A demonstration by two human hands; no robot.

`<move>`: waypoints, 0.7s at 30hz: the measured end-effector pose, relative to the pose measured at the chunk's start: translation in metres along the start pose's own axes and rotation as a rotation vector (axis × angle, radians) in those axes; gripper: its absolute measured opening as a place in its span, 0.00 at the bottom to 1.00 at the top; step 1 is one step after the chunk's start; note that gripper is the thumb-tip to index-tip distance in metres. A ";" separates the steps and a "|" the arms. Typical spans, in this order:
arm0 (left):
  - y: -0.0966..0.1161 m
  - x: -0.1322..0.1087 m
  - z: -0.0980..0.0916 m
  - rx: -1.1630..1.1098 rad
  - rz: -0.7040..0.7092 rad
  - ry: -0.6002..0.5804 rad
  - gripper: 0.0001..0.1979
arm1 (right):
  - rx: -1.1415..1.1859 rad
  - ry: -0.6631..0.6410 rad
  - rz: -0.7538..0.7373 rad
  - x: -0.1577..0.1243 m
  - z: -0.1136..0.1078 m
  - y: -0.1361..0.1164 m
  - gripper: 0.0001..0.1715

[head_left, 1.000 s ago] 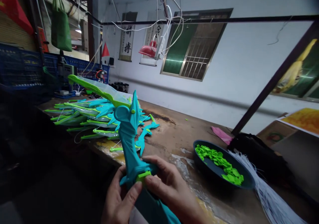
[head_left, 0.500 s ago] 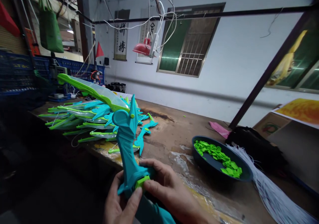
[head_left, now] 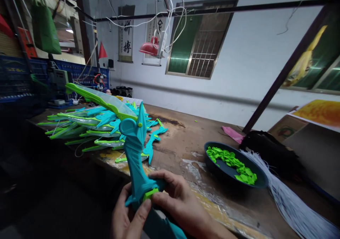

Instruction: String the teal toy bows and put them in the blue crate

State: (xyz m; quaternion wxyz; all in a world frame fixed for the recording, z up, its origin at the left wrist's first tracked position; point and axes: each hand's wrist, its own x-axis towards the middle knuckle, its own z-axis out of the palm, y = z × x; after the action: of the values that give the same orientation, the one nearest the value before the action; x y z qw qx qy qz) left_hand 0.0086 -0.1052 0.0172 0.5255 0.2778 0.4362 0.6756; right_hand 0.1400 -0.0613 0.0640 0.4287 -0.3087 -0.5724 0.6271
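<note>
A teal plastic toy bow point(head_left: 136, 157) stands upright before me, its lime-green and translucent limb slanting up to the left. My left hand point(head_left: 129, 214) is closed round the bow's grip, thumb against a small lime-green piece point(head_left: 150, 194) set in it. From the other side, my right hand point(head_left: 182, 205) grips the same part, its thumb also pressing on the green piece and its fingers behind. The lower end of the bow runs out of the picture. On the table to the left lies a pile of similar toy bows point(head_left: 103, 120).
A dark blue round basin point(head_left: 261, 182) with bright green plastic pieces point(head_left: 231, 163) stands on the wooden table point(head_left: 183, 136). Beside it lie a bundle of white strings point(head_left: 289, 200), a black bag point(head_left: 271, 154) and a pink cloth point(head_left: 233, 134). A red lamp point(head_left: 149, 48) hangs overhead.
The view has shifted slightly, with the background higher and a bit to the left. Both hands keep their hold on the toy bow, thumbs still at the green piece.
</note>
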 end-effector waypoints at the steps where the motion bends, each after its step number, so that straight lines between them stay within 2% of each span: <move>1: -0.001 0.001 0.000 0.001 0.004 -0.012 0.34 | -0.036 0.009 -0.020 0.001 0.000 -0.001 0.24; 5: -0.004 0.007 -0.001 0.007 0.017 -0.057 0.33 | -0.097 0.032 -0.025 0.004 -0.001 0.000 0.22; 11: -0.001 0.011 -0.001 0.021 0.002 -0.060 0.32 | 0.025 0.054 0.036 0.006 0.000 0.008 0.27; 13: -0.003 0.013 -0.002 -0.018 -0.029 -0.067 0.31 | -0.101 0.080 -0.054 0.004 -0.001 0.012 0.21; 17: -0.009 0.016 -0.005 -0.058 -0.063 -0.065 0.29 | -0.464 0.145 -0.365 -0.005 -0.008 0.026 0.07; 21: -0.014 0.017 -0.009 -0.056 -0.070 -0.071 0.30 | -0.641 0.152 -0.635 -0.011 -0.012 0.043 0.16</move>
State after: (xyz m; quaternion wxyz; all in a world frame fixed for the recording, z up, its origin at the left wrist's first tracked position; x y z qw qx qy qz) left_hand 0.0028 -0.0906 -0.0001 0.5713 0.2715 0.4078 0.6585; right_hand 0.1476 -0.0647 0.0184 0.5233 -0.2801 -0.7708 0.2313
